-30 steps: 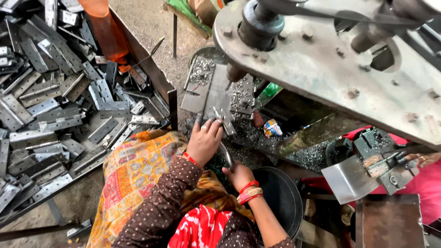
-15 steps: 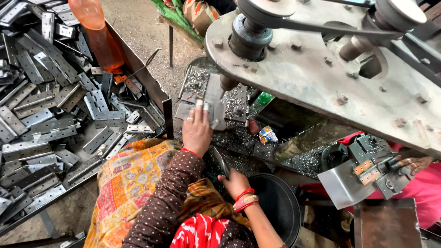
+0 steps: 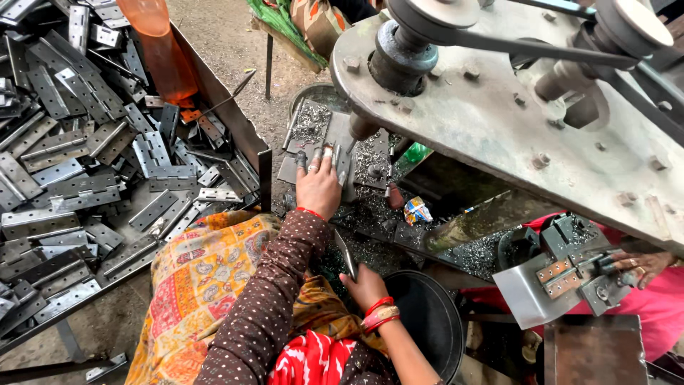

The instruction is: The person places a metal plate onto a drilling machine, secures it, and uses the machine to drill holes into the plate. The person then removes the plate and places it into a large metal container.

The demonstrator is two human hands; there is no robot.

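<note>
Lying mid-frame, a crumpled colourful wrapper (image 3: 417, 210) sits among shavings; left hand (image 3: 318, 187) presses flat on grey plate (image 3: 340, 135), right hand (image 3: 365, 286) pinches a metal strip (image 3: 346, 255).

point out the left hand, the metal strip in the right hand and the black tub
left hand (image 3: 318, 187), head view, on the back of the hand
metal strip (image 3: 346, 254), head view, on its upper half above the fingers
black tub (image 3: 427, 321), head view, on its dark inside

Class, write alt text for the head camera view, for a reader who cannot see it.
A person's left hand presses a metal piece on a press bed strewn with shavings, while the right hand holds a metal strip above a black tub. A tray of grey hinges lies to the left.
</note>
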